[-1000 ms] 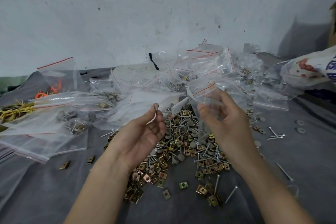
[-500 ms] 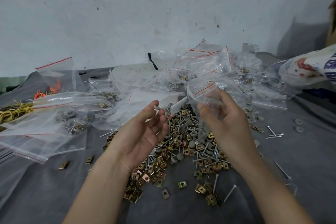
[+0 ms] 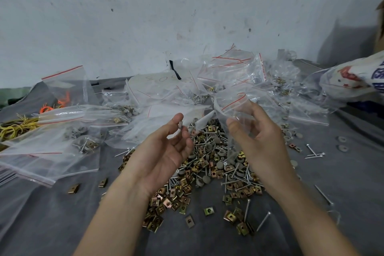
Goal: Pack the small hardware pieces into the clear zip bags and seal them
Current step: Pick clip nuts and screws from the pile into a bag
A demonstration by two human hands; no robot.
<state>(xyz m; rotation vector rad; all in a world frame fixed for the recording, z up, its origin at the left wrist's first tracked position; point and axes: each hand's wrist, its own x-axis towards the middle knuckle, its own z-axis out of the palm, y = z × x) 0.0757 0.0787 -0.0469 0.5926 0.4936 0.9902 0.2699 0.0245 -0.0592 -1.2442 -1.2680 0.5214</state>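
Faint handwriting, seemingly "500", on a clear bag (image 3: pixel 158 84); print on white sack (image 3: pixel 351 83) illegible

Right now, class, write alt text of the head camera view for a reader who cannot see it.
A person's right hand holds a clear zip bag while the left hand pinches a small grey piece beside it. Beneath them a pile of brass clips, screws and grey discs lies on a grey cloth, with more bags heaped behind.
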